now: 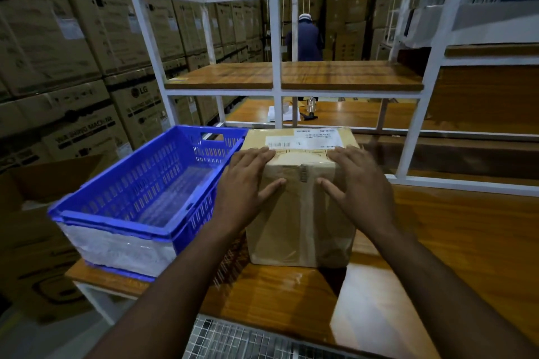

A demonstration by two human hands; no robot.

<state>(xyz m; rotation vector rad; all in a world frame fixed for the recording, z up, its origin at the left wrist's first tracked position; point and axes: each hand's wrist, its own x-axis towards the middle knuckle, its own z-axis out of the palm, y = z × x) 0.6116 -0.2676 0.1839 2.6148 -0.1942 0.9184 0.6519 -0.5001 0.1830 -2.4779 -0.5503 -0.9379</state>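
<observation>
LG cartons stacked left; the taped box with barcode label sits between the left hand and right hand, fingers straight, pressing.

We see a dim scene lit from above: glare streaks the glossy wooden tabletop and tape-wrapped brown cardboard box. The blue plastic crate looks motion-blurred; the white metal rack bows with wide-angle distortion.
</observation>
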